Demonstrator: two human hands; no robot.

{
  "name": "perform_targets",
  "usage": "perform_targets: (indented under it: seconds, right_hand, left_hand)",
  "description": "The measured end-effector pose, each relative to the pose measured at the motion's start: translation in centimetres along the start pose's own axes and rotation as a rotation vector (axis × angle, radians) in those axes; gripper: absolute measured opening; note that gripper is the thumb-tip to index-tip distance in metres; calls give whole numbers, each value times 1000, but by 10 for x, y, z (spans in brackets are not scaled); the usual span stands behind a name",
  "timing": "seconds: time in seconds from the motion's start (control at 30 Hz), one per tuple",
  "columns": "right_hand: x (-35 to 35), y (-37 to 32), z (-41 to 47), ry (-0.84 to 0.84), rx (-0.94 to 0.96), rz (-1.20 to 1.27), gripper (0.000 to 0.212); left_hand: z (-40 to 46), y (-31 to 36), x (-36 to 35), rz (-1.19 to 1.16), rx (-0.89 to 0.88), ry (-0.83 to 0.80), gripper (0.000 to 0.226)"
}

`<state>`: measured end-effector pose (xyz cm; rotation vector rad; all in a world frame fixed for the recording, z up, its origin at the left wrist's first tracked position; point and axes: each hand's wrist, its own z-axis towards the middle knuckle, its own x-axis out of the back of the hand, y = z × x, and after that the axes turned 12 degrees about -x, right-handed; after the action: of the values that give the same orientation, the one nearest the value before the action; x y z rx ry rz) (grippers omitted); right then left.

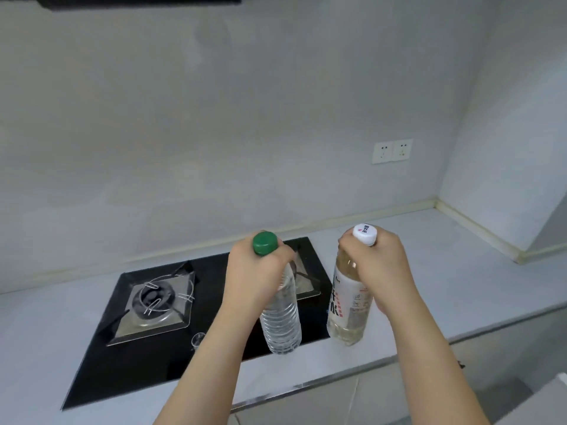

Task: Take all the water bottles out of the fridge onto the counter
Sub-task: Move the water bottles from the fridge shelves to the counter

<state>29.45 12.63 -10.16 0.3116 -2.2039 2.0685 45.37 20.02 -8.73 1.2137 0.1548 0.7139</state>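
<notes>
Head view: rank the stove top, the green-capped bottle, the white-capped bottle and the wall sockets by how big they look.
1. Stove top, clearly largest.
2. Green-capped bottle and white-capped bottle: they look alike, each partly hidden by the gripping left hand or right hand, so no ranking.
3. Wall sockets, smallest, though farthest away.

A pale grey counter (429,271) runs along the wall into the right corner, a metal strip along its front edge. Set into it — a black glass hob (171,357) with two burners, the left one in full view, the right one partly hidden. Two bottles stand upright at the hob's right end: a clear one with a green cap (280,320) near the hob's front edge, and a labelled one with a white cap (349,305) just beside it — whether either base has touched down is hard to tell.
</notes>
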Motion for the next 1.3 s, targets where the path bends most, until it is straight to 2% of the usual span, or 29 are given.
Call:
perform_targets:
  seconds: [0.27,0.43,0.67,0.83,1.1,1.3]
  right_hand:
    - [-150,-34,-83,-178,-1,-17,20]
    - [-242,-49,-138,-296,43,-63,22]
    - [-347,-66,-192,-425,44,-104,15]
    - [-411,-69,-219,-516,42,-157,12]
    - [-518,-74,-215,-690,91,-144,22]
    - [-608,-89,-193,-767,102,-134,20]
  left_hand:
    - [-31,-29,171,22,31,149,12]
    - [-59,-51,275,70,44,237,9]
    - [-93,-75,389,89,119,365,17]
    - [-107,-104,445,84,193,445,16]
    - [-86,-156,509,113,235,559,17]
    - [-45,-190,562,308,265,658,18]
